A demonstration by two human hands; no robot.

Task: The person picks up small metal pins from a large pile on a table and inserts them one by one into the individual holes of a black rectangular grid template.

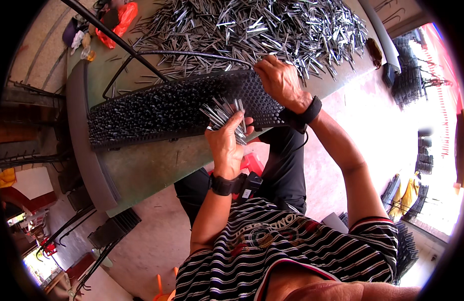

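A bundle of thin metal strips is gripped in my left hand, which is closed around it above the near side of a long black perforated rack. Dark metal strips stand packed in the rack's holes from its left end to about the middle; bare holes show nearer its right end. Over the far right edge of the rack is my right hand, its fingertips pinched together beside a bent black rod. What the pinch holds, if anything, is too small to tell. Both wrists wear black bands.
A large heap of loose strips covers the far part of the green table. An orange plastic bag lies at the far left. A long black bar slants in above the table. Dark racks stand stacked at far right.
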